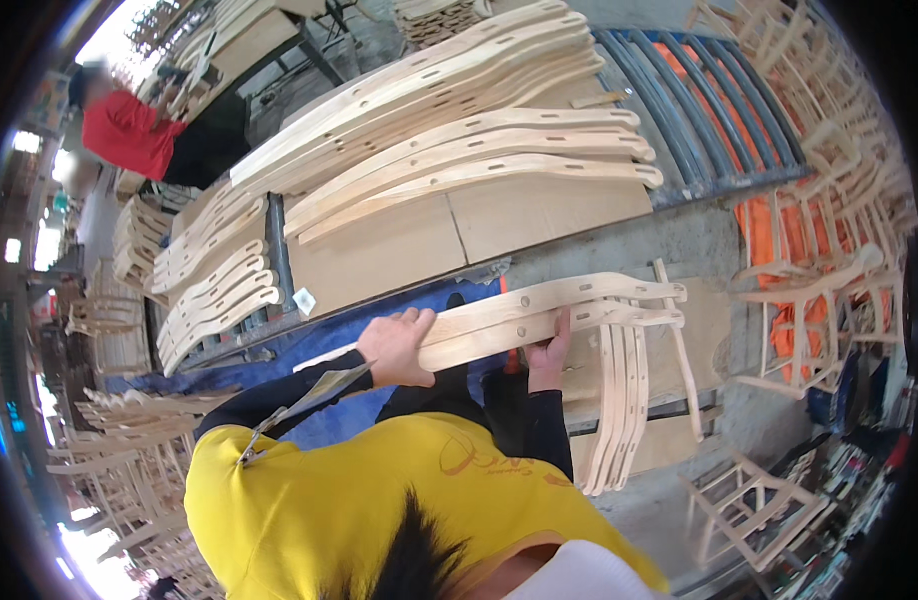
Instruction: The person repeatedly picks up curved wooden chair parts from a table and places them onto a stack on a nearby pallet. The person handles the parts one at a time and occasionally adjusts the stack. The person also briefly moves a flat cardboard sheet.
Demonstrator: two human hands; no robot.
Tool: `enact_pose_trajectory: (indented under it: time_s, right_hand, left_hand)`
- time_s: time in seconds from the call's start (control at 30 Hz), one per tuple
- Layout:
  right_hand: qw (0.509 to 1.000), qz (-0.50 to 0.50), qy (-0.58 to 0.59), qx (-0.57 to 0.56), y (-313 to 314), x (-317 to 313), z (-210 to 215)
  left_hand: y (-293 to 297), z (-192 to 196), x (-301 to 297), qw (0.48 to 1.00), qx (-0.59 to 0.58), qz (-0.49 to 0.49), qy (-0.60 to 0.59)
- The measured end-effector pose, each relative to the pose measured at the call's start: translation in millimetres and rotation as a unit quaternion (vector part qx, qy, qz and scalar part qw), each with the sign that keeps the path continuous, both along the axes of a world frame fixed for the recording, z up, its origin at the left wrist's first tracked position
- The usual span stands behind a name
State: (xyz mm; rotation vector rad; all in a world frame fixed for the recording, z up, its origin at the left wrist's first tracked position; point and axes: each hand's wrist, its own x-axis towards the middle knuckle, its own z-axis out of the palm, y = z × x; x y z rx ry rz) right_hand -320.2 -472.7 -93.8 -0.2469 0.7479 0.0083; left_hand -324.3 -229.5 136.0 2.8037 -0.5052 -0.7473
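Item: curved wooden chair rails (539, 310), in hand.
We grip them, left hand (397, 347) and right hand (549, 352) clenched; stacked rails (459, 130) (many) wait beyond.

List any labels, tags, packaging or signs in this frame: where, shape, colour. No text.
Small paper tag: on the front edge of the cardboard-topped bench, left of the left hand; roughly square, white, print too small to tell.
Cardboard sheets: flat on the bench under the stacked curved wooden parts; plain brown, rectangular.
No screens or signs visible.
Both hands, left and right hand, grip a curved wooden chair part.
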Motion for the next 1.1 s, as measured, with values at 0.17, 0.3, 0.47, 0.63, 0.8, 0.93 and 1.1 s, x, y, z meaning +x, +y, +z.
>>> enact_pose_trajectory:
  time_s: [0.17, 0.3, 0.47, 0.63, 0.8, 0.93, 1.1]
  right_hand:
    - [0.992, 0.113, -0.062, 0.008, 55.9, 64.2, 81.4]
    - [0.973, 0.177, -0.143, 0.028, 106.7, 133.2, 106.7]
    - [0.977, 0.162, -0.138, -0.025, 192.5, 206.6, 139.4]
    - [0.979, 0.182, -0.087, -0.032, 230.3, 246.1, 125.4]
    - [0.984, 0.178, 0.011, -0.025, 236.2, 240.9, 80.2]
    - [0.981, 0.174, 0.089, -0.007, 237.8, 215.3, 42.5]
    - [0.979, 0.157, 0.132, 0.002, 236.9, 197.7, 16.6]
  left_hand:
    - [98.3, -11.3, 30.1, 0.994, -0.068, 0.018, -0.088]
    - [148.0, -12.5, 71.4, 0.978, -0.129, 0.077, -0.147]
    - [173.2, -18.0, 135.2, 0.966, -0.157, 0.136, -0.154]
    - [221.5, -73.9, 180.6, 0.968, -0.170, 0.115, -0.146]
    - [247.3, -107.7, 201.2, 0.980, -0.152, 0.105, -0.069]
    - [256.0, -135.1, 195.7, 0.990, -0.124, 0.071, -0.017]
    - [256.0, -166.0, 189.8, 0.991, -0.126, 0.039, 0.010]
